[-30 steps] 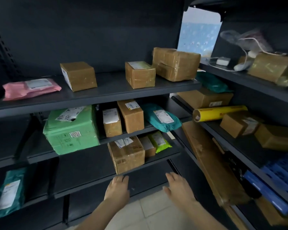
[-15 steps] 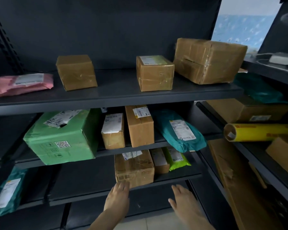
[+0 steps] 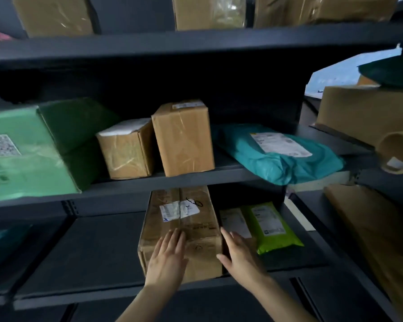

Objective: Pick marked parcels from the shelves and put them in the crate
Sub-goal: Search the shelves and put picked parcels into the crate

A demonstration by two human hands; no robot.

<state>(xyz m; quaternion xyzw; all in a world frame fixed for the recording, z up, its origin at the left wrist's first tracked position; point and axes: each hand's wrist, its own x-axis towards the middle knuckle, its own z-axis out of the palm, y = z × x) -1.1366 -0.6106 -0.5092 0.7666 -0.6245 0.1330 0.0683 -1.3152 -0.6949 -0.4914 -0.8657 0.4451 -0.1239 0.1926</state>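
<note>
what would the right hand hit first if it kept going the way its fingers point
The right hand points up and back along the brown box's right side. Going on, it would likely slide into the gap and meet the small box beside it, though depth is unclear.

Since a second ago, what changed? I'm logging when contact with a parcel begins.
Both hands reached forward to the brown box on the lower shelf: left hand now flat on top, right hand at its right side. Neither closed. The box and the lime mailer stayed put.

Head cam, close in, faces fwd/down at dark shelves [image 3: 196, 43].
</note>
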